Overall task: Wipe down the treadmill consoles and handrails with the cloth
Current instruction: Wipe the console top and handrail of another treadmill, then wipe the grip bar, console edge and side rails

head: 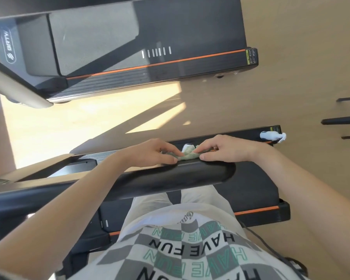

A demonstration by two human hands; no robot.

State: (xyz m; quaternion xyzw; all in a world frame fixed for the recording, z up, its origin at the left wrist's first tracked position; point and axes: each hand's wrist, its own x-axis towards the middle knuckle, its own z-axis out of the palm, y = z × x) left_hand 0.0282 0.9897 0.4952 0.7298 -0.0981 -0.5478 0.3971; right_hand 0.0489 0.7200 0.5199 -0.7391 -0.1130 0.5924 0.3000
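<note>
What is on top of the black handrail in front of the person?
A crumpled green-and-white cloth sits at the far edge of the handrail, pinched between the left hand and the right hand. The rail surface beneath the cloth and fingers is covered.

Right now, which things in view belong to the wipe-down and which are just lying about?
Job: crumpled green-and-white cloth, pinched by left hand and right hand; black rounded handrail under it; neighbouring black treadmill with orange stripe.
Lying about: white spray bottle on the near deck's edge, untouched; black cable on the floor; dark bars at right.
</note>
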